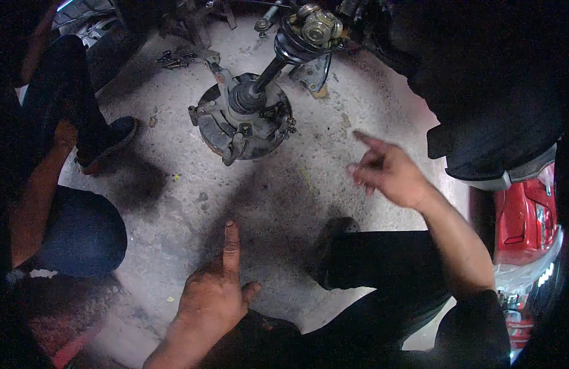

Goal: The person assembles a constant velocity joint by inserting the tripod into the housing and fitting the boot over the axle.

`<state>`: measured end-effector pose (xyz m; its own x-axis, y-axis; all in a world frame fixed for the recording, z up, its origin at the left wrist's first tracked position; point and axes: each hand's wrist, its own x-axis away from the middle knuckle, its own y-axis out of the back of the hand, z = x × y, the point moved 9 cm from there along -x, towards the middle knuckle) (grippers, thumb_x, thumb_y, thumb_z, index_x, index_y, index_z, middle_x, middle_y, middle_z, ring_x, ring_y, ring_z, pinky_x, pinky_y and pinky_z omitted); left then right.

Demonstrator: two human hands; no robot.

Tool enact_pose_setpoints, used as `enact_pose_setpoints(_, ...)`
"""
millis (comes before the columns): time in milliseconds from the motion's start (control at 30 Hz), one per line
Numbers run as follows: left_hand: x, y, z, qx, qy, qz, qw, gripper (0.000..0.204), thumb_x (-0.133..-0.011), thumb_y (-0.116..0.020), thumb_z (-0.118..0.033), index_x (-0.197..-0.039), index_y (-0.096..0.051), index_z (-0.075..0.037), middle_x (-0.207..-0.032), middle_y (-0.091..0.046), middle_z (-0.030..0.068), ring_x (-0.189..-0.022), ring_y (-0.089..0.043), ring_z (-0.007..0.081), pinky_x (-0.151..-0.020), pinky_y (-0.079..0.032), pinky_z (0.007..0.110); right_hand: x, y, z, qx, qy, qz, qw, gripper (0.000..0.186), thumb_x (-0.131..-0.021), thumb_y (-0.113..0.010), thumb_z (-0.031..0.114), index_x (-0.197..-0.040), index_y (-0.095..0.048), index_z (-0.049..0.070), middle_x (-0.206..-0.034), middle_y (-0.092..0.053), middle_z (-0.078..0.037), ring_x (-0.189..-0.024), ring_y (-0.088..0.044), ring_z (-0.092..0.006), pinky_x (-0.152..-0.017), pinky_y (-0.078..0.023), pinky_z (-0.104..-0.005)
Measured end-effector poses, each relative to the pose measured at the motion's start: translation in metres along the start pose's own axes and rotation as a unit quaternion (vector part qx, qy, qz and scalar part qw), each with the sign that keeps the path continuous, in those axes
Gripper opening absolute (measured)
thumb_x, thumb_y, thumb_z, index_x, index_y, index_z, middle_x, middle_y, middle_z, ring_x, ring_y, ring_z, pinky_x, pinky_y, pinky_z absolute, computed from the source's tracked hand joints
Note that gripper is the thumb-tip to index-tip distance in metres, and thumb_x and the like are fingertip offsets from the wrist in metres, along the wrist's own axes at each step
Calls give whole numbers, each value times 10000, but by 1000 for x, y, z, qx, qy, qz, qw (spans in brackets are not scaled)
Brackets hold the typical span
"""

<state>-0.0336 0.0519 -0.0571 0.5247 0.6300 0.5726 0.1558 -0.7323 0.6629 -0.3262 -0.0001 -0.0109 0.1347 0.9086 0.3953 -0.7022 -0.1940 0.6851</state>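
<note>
A greasy wheel hub assembly (244, 123) lies on the concrete floor (284, 184), with a drive shaft (273, 64) rising from its centre to a joint (318, 26) at the top. My left hand (214, 294) is low in the middle, index finger stretched out toward the hub, holding nothing. My right hand (389, 172) hovers to the right of the hub, index finger extended, other fingers loosely bent, also holding nothing. Neither hand touches the hub.
Another person crouches at the left, knee (82, 237) and shoe (109, 138) near the hub. My dark-trousered leg and shoe (337, 243) sit below my right hand. Loose bolts (174, 60) lie at the back left. A red car body (527, 221) stands at the right.
</note>
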Motion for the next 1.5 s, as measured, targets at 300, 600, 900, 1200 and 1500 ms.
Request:
enact_pose_setpoints(300, -3, -16, -5, -19, -42, -20, 999, 1108, -824, -737, -316, -1511, 64, 22, -934, -645, 318, -809, -651, 468, -767, -538, 518, 17, -66, 43, -122, -13, 194, 973, 999, -879, -721, 115, -1561, 9, 120, -846, -615, -75, -722, -599, -127, -635, -535, -279)
enact_pose_setpoints(600, -8, -19, 12, -18, -2, 18, 1000, 1110, -821, -736, -298, -1508, 75, 23, -965, -647, 327, -826, -653, 474, -794, -535, 509, 1, -79, 34, -181, -43, 215, 959, 1019, -879, -722, 151, -1546, 43, 66, -850, -635, -105, -626, -606, -149, -601, -539, -276)
enact_pose_setpoints(900, -12, -16, 3, -45, 2, 48, 998, 1123, -839, -719, -283, -1496, 137, 25, -849, -666, 278, -785, -668, 441, -795, -538, 491, 4, -64, 43, -234, -26, 202, 951, 1029, -882, -719, 151, -1542, 66, 59, -825, -631, -96, -604, -587, -140, -560, -525, -285)
enact_pose_setpoints(1200, -10, -12, 5, -44, -57, -15, 997, 1141, -804, -743, -262, -1495, 109, 51, -690, -650, 229, -659, -663, 427, -692, -552, 497, -23, 39, 24, -260, 24, -93, 961, 1079, -837, -729, 69, -1536, 93, 60, -845, -623, -92, -608, -587, -137, -494, -516, -288)
enact_pose_setpoints(1500, -8, -12, 0, -58, -60, -19, 996, 1138, -805, -739, -278, -1494, 100, 61, -728, -659, 245, -672, -665, 420, -697, -551, 489, -8, 78, 32, -302, 101, -197, 927, 1088, -820, -730, 51, -1543, 82, 79, -831, -592, -74, -562, -534, -125, -478, -497, -286)
